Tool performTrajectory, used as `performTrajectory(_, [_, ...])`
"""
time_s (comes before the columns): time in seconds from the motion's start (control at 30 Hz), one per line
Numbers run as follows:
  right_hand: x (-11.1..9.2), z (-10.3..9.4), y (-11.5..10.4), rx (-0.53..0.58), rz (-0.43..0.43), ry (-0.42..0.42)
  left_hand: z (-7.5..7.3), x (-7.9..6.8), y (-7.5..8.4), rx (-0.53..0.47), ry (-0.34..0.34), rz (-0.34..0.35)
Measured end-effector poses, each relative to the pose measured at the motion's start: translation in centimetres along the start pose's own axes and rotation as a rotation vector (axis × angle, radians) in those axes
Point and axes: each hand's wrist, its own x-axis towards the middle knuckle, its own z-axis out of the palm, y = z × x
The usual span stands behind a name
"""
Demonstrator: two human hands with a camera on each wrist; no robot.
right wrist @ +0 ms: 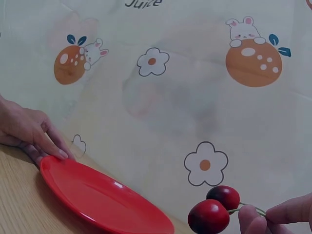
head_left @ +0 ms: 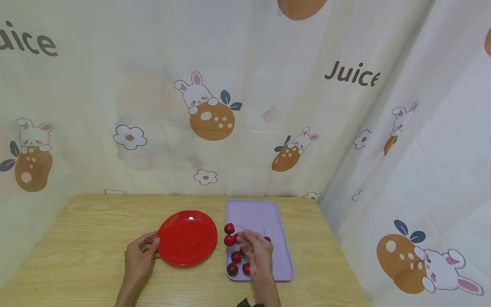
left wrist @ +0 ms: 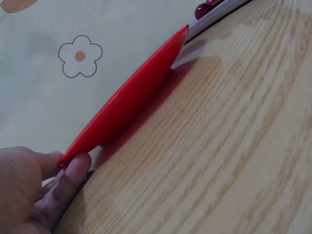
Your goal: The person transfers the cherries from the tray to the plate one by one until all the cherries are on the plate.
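My left hand (head_left: pixel 139 256) pinches the left rim of a round red plate (head_left: pixel 187 238), thumb on top and fingers beneath. In the left wrist view the plate (left wrist: pixel 126 97) sits low over the table. My right hand (head_left: pixel 260 255) pinches the thin green stems of two dark red cherries (right wrist: pixel 208 216) between thumb and fingers. The pair hangs above the left edge of a lilac tray (head_left: pixel 255 209), to the right of the plate. More cherries (head_left: pixel 236 256) lie in the tray, partly hidden behind the right hand.
Both plate and tray are on a light wooden table (head_left: pixel 99 230). Behind it and along the right side hangs a pale curtain (head_left: pixel 153 98) printed with rabbits, fruit and flowers. A small dark object (head_left: pixel 245 302) shows at the right wrist.
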Motion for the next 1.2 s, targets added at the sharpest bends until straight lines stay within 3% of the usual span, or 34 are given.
performTrajectory(0.87, [-0.4,2.3,1.6,0.017,0.056,-0.094,0.0,0.0,-0.5,0.029,0.008,-0.009])
performTrajectory(1.2, [-0.1,2.7,2.0,0.004,0.055,-0.085,0.1,0.1,-0.4,-0.009,0.002,-0.004])
